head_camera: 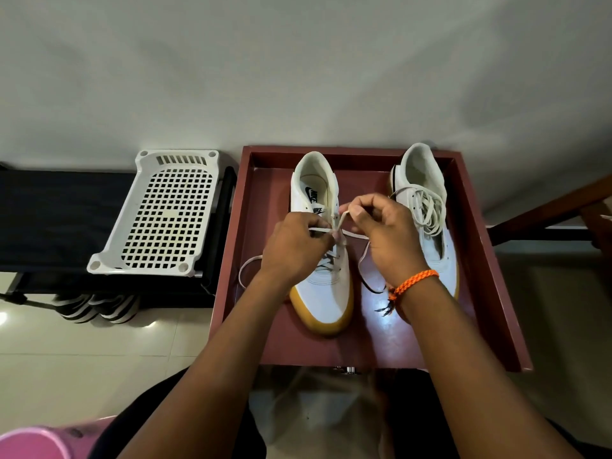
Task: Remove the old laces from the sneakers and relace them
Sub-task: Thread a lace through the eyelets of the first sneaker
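Observation:
Two white sneakers with tan soles stand in a dark red tray (477, 226), toes toward me. Over the left sneaker (323, 286), my left hand (294, 243) pinches one strand of its white lace (337, 223). My right hand (384, 233) pinches the other strand just above the tongue. The strands cross between my fingers. Loose lace loops trail onto the tray on both sides of the shoe. The right sneaker (427, 207) carries a loose bundle of white lace on its upper, partly hidden behind my right hand.
A white perforated plastic basket (165, 210) lies upside down on a black bench (49, 220) to the left of the tray. Striped sandals (96, 308) sit under the bench on the tiled floor. A brown wooden rail (556, 207) runs at the right. A pink object (36, 442) shows at bottom left.

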`<state>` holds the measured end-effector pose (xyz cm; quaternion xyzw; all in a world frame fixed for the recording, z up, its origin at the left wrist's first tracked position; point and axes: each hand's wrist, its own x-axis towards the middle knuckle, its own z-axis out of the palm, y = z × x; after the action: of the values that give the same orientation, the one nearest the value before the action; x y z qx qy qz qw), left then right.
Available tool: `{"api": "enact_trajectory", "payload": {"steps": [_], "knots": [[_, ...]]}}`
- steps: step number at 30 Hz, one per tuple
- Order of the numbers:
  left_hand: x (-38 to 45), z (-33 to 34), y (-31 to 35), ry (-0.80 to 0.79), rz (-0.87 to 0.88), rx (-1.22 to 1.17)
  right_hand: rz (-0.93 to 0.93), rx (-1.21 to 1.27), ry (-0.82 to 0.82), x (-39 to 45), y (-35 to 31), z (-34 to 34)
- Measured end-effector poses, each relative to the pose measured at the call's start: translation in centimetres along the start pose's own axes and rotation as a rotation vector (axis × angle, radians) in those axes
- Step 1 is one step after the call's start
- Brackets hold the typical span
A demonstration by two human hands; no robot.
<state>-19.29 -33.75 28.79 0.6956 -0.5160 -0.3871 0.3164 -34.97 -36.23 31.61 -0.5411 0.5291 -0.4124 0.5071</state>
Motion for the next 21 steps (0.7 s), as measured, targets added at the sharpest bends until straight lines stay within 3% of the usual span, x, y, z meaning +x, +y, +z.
{"api": "enact_trajectory", "payload": {"steps": [5, 7, 9, 10, 12, 15, 18, 21], "knots": [[0.0, -0.1, 0.1, 0.006, 0.013, 0.019, 0.046, 0.691, -0.235, -0.5, -2.5, -1.0], [-0.1, -0.1, 0.1, 0.004, 0.023, 0.021, 0.058, 0.767, -0.167, -0.3, -2.7, -1.3], [-0.1, -0.1, 0.1, 0.010, 0.032, 0.045, 0.027, 0.479, -0.009, 0.2, -2.0, -1.5], [-0.1, -0.1, 0.0, 0.013, 0.034, 0.054, -0.015, 0.173, 0.051, 0.4, -1.4, -1.6], [-0.2, -0.2, 0.0, 0.015, 0.047, 0.063, -0.072, -0.303, 0.038, 0.3, -0.1, -1.0], [-0.2, -0.3, -0.1, 0.011, 0.049, 0.069, -0.029, -0.479, -0.074, -0.3, 0.9, 0.1], [-0.1, -0.1, -0.2, 0.009, 0.049, 0.099, -0.015, -0.694, -0.065, -0.3, 0.9, 0.3], [-0.1, 0.0, -0.1, 0.013, 0.042, 0.102, 0.049, -0.569, -0.091, -0.2, 0.8, -0.1]]}}
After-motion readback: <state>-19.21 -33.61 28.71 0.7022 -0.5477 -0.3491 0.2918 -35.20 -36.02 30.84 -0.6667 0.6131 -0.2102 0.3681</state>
